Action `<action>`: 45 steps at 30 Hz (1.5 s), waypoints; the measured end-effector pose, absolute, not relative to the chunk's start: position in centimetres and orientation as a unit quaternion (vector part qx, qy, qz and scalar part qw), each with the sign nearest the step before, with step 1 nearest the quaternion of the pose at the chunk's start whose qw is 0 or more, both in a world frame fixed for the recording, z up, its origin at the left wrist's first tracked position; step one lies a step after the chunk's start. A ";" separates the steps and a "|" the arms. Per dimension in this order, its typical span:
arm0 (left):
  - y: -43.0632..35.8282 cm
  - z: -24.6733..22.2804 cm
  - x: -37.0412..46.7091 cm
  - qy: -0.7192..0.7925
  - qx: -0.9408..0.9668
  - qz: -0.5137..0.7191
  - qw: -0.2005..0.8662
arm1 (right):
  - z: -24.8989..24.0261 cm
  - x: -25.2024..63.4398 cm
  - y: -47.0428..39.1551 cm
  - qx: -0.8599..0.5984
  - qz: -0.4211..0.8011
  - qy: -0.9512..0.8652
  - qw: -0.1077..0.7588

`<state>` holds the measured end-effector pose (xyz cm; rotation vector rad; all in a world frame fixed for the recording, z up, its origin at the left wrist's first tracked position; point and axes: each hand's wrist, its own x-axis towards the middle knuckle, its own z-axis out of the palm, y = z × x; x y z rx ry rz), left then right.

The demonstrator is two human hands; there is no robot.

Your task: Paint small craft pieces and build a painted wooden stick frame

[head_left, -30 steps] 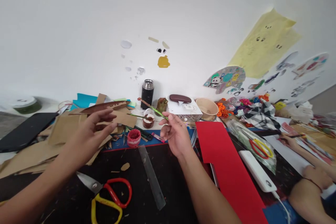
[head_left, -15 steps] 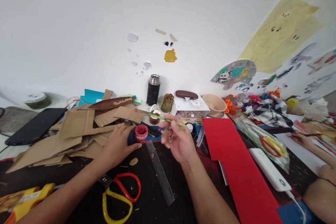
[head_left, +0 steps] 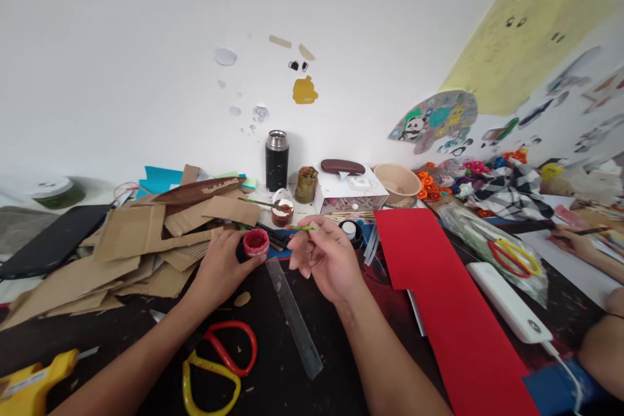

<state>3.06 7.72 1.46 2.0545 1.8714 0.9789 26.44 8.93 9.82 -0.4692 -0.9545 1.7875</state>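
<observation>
My left hand (head_left: 221, 265) curls its thumb and fingers round the side of a small open jar of red paint (head_left: 256, 244), standing at the table's middle. In my right hand (head_left: 330, 257), a thin green paintbrush (head_left: 306, 228) is pinched between thumb and fingers, its tip pointing left, to the right of the jar and a little above it. A second green stick (head_left: 260, 202) rests across a small brown jar (head_left: 283, 213) behind the paint. Below the hands lies a clear ruler (head_left: 295, 318), with red-and-yellow-handled scissors (head_left: 229, 348) beside my left forearm.
Cardboard scraps (head_left: 129, 234) pile up on the left, near a yellow glue gun (head_left: 43, 377). A black flask (head_left: 277, 162) and white box (head_left: 351, 192) stand by the wall. Red card (head_left: 429, 299) and a white power strip (head_left: 509, 302) lie right. Another person's hand (head_left: 572, 240) works far right.
My right hand has drawn slightly down and left, and the brush tip now sits lower and nearer my fingers. The whole view has shifted a little. My left hand stays at the paint jar.
</observation>
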 end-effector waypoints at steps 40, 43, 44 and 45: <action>0.6 3.6 1.3 0.604 0.697 0.387 -0.030 | 9.2 24.2 4.3 -0.286 0.446 -0.628 0.570; 0.5 3.5 1.3 0.603 0.697 0.387 -0.022 | 9.1 24.2 4.4 -0.293 0.415 -0.661 0.553; 0.5 3.5 1.3 0.603 0.698 0.387 -0.020 | 9.1 24.2 4.4 -0.294 0.407 -0.670 0.547; 0.5 3.5 1.3 0.603 0.698 0.386 -0.019 | 9.1 24.2 4.5 -0.293 0.402 -0.677 0.542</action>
